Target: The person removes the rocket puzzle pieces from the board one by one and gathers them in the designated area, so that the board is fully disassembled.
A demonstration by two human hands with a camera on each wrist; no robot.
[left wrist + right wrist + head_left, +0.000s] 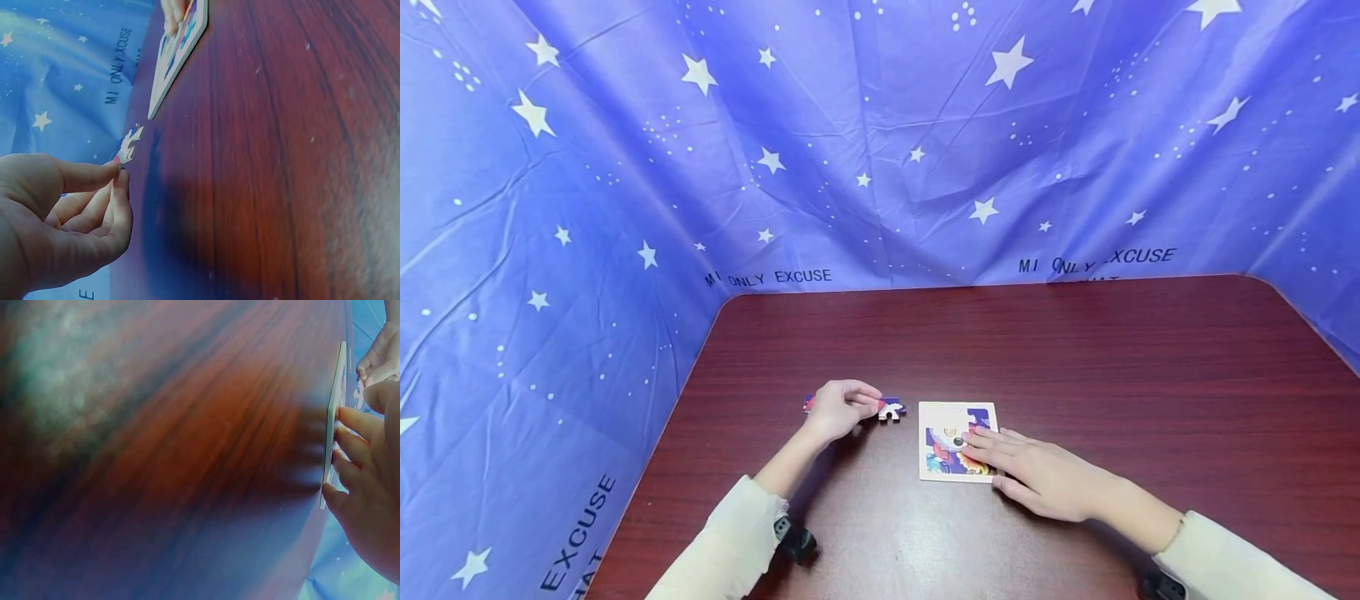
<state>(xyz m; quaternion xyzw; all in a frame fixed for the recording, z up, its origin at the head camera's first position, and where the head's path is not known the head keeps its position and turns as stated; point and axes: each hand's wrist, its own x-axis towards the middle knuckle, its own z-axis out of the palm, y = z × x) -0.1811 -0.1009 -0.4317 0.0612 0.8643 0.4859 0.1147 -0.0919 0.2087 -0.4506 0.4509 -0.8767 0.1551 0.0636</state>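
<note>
My left hand [842, 410] pinches a jigsaw puzzle piece [891, 408] between thumb and fingertips, just left of the puzzle board. The piece is purple, white and red, with a notch in its lower edge; in the left wrist view the puzzle piece [130, 145] sticks out past the fingertips. The square puzzle board [931, 410] has a pale frame and lies flat, partly filled with colourful pieces. Across its right side rests my right hand [1048, 477], fingers extended over the picture and thumb by the lower right corner. That hand hides part of the board.
Another purple and red piece [808, 403] peeks out behind the left hand. Everything lies on a dark red wooden table [1075, 358]. A blue curtain with white stars [880, 167] hangs along the table's back and sides.
</note>
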